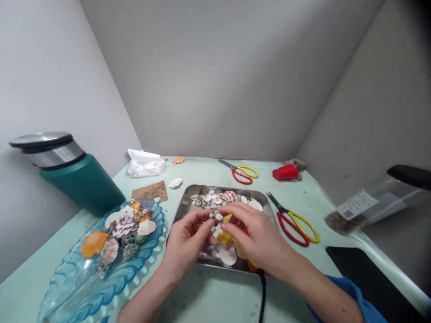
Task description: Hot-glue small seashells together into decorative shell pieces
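My left hand [186,235] is closed in a pinch on a small cluster of shells [215,216], pale with greenish and pinkish bits, above the metal tray. My right hand [257,235] is closed around a yellow glue gun [222,237], largely covered by the fingers and palm. Its black cord [262,294] runs down from under this hand over the tray's front edge. The two hands' fingertips almost meet at the cluster. Beneath them, the metal tray [184,199] carries many loose shells, among them a striped scallop shell [230,196] and a white shell [228,256].
Left stands a blue scalloped dish [77,273] with shell pieces, beside a green bottle [81,179]. Scissors [296,224] lie right of the tray, more scissors [240,172] behind. A red cup [285,172], tissue pack [146,165], clear jar [363,206] and black phone-like slab [357,264] surround them.
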A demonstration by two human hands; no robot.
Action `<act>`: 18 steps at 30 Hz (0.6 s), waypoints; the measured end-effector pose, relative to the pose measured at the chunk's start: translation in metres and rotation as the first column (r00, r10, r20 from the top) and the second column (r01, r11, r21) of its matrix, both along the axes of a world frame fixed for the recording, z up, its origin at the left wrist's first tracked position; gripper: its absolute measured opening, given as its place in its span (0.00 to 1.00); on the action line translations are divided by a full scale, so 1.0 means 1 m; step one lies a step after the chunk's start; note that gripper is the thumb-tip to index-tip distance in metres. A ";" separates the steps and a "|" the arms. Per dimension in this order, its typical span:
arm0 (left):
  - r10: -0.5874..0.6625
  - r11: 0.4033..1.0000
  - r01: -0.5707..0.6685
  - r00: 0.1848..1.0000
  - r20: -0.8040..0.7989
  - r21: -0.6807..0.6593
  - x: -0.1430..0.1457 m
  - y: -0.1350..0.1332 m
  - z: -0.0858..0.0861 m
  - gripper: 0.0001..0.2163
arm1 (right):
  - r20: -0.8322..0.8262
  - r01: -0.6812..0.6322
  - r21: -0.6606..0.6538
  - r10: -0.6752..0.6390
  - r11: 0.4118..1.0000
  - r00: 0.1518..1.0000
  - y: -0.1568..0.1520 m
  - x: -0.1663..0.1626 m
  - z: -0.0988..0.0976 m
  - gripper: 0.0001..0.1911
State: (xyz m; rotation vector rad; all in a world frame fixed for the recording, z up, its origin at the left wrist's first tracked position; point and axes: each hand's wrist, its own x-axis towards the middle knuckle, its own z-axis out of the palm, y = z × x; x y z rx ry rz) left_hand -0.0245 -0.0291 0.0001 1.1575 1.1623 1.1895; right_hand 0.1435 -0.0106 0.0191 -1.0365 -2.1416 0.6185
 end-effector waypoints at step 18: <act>-0.037 0.999 0.039 0.998 -0.054 0.032 0.001 -0.004 0.002 0.11 | 0.038 -0.016 0.004 0.016 1.000 0.999 -0.001 -0.003 0.000 0.10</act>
